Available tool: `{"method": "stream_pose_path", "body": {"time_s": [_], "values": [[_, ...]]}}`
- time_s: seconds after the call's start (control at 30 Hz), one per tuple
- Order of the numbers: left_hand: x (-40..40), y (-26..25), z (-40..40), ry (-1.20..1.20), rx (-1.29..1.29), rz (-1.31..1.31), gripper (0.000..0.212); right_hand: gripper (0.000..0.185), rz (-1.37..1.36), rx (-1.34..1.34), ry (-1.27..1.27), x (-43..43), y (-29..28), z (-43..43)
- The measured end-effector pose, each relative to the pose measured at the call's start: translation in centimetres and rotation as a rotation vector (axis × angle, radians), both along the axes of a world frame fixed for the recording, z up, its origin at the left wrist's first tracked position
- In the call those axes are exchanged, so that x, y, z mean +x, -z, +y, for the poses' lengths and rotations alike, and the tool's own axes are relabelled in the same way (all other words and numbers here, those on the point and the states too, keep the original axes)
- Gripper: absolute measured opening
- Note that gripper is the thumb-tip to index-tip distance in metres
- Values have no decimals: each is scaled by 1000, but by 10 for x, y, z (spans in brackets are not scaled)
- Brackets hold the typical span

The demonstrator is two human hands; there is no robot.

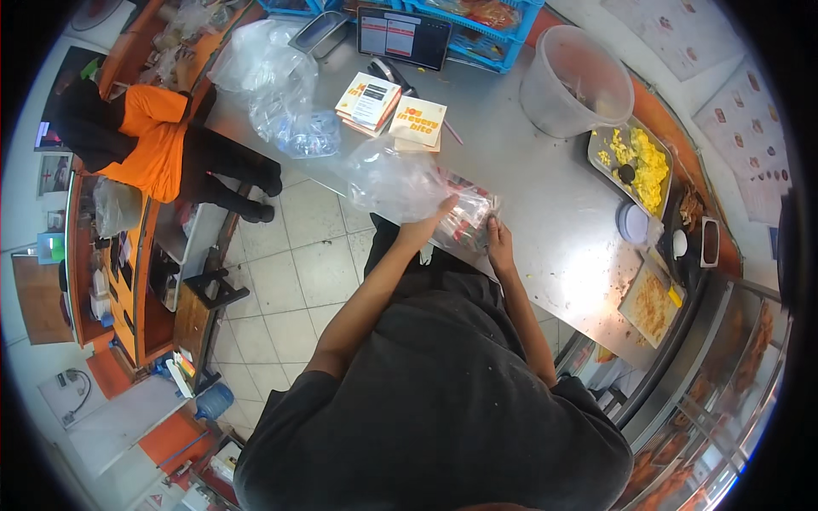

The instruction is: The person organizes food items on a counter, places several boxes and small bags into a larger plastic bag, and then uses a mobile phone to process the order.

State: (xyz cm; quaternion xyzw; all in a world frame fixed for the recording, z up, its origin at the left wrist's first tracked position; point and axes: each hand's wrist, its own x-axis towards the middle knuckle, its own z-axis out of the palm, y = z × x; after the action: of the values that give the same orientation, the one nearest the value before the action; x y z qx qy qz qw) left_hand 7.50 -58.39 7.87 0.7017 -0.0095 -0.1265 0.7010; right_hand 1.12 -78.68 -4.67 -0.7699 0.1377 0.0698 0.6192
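Near the front edge of the steel counter (pixel 543 185), my right hand (pixel 500 243) grips the right side of a clear plastic bag with red and green contents, perhaps packets (pixel 470 220). My left hand (pixel 429 223) is at that bag's left side, partly against a large crumpled clear plastic bag (pixel 390 175); what its fingers hold is hard to tell. Behind the bags lie two stacks of printed cardboard boxes, the left one (pixel 367 99) with a paper slip on top, the right one (pixel 418 121) beside a pink pen (pixel 454 132).
A co-worker in orange (pixel 153 140) stands at the left. Large plastic bags (pixel 275 76), a tablet (pixel 402 38) and a translucent bucket (pixel 575 83) stand along the back. At right are a tray of yellow food (pixel 639 163), a cutting board (pixel 650 303) and a yellow-handled knife (pixel 664 278).
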Motion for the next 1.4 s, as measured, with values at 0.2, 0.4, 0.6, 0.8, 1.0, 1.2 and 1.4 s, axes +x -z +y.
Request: {"method": "stream_pose_path", "body": {"time_s": [0.2,0.4,0.6,0.8,1.0,1.2,1.4], "values": [[28,78,10,117,490,-502,30,14,-289,-751,-326,31,-31,0],[37,52,-5,-223,-229,86,28,24,98,123,-257,37,-30,-43],[30,88,3,-227,315,-333,18,34,239,320,-131,46,-19,-48],[16,-20,46,-101,-353,99,18,75,442,1289,-378,60,-88,21],[46,-63,135,-214,102,-186,23,90,-229,1343,-499,92,-177,93],[18,-137,170,-191,855,-615,29,86,209,1254,-489,103,-155,132],[22,-166,234,-77,1185,-671,36,41,-1772,-180,-474,68,-146,221]]}}
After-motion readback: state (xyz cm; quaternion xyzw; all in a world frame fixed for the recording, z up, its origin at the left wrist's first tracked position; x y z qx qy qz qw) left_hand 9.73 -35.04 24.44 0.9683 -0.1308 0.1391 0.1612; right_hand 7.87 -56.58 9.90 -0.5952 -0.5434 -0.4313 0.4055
